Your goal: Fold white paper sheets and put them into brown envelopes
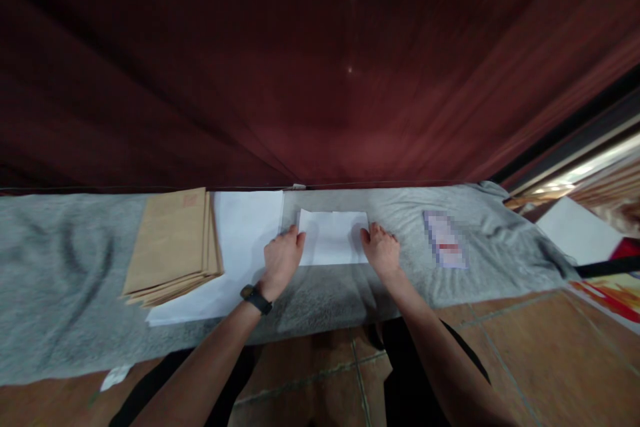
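A white sheet of paper point(334, 240), apparently folded, lies in front of me with its upper left corner slightly raised. At its left edge is my left hand point(283, 255), fingers curled and thumb on the paper; a dark watch circles that wrist. My right hand point(383, 250) grips the opposite edge, its thumb on top and its fingertips curled at the side. Left of my left hand, a stack of larger white paper point(250, 227) is partly covered by a pile of brown envelopes point(170, 237).
A grey cloth point(320, 307) covers the long, narrow surface. To the right lies a pinkish slip, blurred out point(445, 240). A dark red curtain-like backdrop point(320, 80) rises behind the far edge. Brown floor tiles point(520, 347) show below, with a white board point(580, 230) at far right.
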A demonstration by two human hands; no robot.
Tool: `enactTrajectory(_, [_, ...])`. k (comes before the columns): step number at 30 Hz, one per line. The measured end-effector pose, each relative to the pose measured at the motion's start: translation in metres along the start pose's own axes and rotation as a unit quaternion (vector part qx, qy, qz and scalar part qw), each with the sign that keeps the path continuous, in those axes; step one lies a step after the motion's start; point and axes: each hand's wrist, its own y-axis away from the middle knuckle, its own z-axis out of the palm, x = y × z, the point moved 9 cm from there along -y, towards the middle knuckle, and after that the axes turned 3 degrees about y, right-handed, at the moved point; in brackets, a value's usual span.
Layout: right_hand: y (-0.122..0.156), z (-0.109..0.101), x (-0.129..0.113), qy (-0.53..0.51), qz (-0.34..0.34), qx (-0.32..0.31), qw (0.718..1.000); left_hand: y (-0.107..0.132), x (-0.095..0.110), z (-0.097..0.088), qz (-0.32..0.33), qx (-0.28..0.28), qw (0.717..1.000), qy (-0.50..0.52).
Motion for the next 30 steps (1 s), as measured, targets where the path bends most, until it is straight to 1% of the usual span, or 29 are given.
enactTrajectory(5, [0.003, -0.014, -0.003, 0.010, -0.007, 0.061, 0.998, 0.001, 0.005, -0.004, 0.011, 0.000, 1.000, -0.009])
enactTrajectory(8, [0.005, -0.020, -0.010, -0.015, -0.033, 0.093, 0.995, 0.001, 0.006, -0.005, 0.015, 0.000, 1.000, -0.012])
enactTrajectory(10, [0.009, -0.019, -0.021, -0.052, -0.079, 0.107, 0.990, 0.001, 0.006, -0.004, 0.014, -0.001, 1.000, -0.012])
enactTrajectory(13, [0.018, -0.010, -0.044, -0.109, -0.169, 0.113, 0.973, 0.000, 0.005, -0.003, 0.012, 0.008, 1.000, -0.012])
enactTrajectory(16, [0.027, 0.004, -0.060, -0.128, -0.213, 0.100, 0.963, -0.001, 0.004, -0.001, 0.009, 0.016, 1.000, -0.010])
enactTrajectory(19, [0.031, 0.017, -0.067, -0.118, -0.218, 0.079, 0.965, -0.003, 0.003, 0.000, 0.007, 0.020, 1.000, -0.010])
enactTrajectory(21, [0.031, 0.021, -0.068, -0.108, -0.216, 0.071, 0.968, -0.003, 0.003, 0.000, 0.006, 0.022, 1.000, -0.011])
enactTrajectory(30, [0.031, 0.022, -0.068, -0.082, -0.211, 0.062, 0.972, -0.001, 0.004, -0.001, 0.017, 0.036, 0.999, -0.017])
